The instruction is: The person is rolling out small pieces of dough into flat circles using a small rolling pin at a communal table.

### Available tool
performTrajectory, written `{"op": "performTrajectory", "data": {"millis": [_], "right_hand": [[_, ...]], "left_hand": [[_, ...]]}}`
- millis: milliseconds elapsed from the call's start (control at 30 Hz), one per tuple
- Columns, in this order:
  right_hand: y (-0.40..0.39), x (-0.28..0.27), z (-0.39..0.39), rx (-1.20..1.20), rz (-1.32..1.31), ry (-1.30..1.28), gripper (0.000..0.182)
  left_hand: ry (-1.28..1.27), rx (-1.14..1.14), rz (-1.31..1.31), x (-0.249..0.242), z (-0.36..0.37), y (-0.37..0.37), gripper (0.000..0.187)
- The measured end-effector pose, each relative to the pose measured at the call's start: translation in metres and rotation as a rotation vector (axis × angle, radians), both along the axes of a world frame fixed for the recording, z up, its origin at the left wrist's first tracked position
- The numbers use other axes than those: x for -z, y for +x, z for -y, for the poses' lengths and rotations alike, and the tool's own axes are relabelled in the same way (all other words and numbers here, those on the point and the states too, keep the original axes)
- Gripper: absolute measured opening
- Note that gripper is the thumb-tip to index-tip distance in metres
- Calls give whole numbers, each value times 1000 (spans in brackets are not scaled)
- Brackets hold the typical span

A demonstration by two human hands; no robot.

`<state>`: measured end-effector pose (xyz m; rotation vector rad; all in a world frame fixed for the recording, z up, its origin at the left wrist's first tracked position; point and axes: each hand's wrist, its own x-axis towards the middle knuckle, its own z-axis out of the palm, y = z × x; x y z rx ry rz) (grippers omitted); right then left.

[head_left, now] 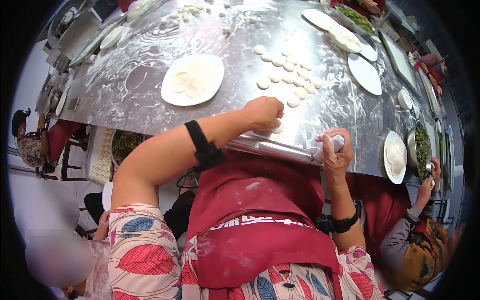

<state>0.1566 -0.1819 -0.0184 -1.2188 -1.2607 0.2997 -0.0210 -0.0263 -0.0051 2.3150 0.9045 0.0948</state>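
My left hand (265,114) reaches across the front of the metal table with its fingers curled down over a small dough piece (277,127). Only the edge of that dough shows past the fingers. At the table's front edge, my right hand (336,152) is closed around a pale, rounded object (338,143), which looks floury; most of it is hidden in the palm. Just beyond my left hand lie several small flattened dough rounds (288,77). To the left of them, a white plate (170,95) bears thin round dough wrappers (192,80).
The metal table (125,112) is streaked with flour. White plates (364,75) stand at the back right. At right, a person's hands (431,180) are near a plate of wrappers (395,155) and a bowl of green filling (421,145). Another filling bowl (127,145) is below left.
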Motion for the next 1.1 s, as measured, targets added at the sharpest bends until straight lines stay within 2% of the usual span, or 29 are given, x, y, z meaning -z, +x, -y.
{"op": "performTrajectory", "data": {"millis": [100, 267, 400, 433, 533, 567, 700, 833, 867, 900, 933, 1033, 1100], "right_hand": [[0, -4, -18, -14, -165, -115, 9], [9, -14, -71, 18, -53, -212, 11], [8, -14, -43, 33, -46, -253, 13], [8, -11, -27, 61, -5, -259, 13], [3, 1, -9, 30, -85, -178, 13], [4, -1, -18, 50, -37, -182, 14], [8, -13, -83, 74, 9, -223, 17], [9, -15, -57, 93, 81, -216, 17], [10, -10, -39, 114, 110, -208, 16], [9, -1, -21, 103, 8, -231, 15], [5, 5, -10, 24, -96, -133, 16], [3, -3, -28, 63, -47, -174, 17], [9, -11, -74, 84, 51, -183, 19]], "left_hand": [[-107, -39, 16, -5, -1, -3, 15], [-116, 30, 4, -5, -13, 4, 11], [-53, 80, -129, -6, -15, 6, 8], [-22, 24, -123, -2, -13, 3, 8], [-390, -136, 29, 0, -8, -15, 10], [-235, -80, 4, -1, -6, -15, 13], [44, -138, -33, -9, 0, -1, 13], [-39, 110, 26, 9, -15, 3, 13], [-40, 80, 48, 11, -14, 1, 13], [-36, 47, 65, 10, -12, -2, 13], [-25, 13, 73, 7, -14, -7, 12], [-132, 58, 67, 0, -10, -12, 11], [-2, 30, 69, 2, -11, -3, 11]]}}
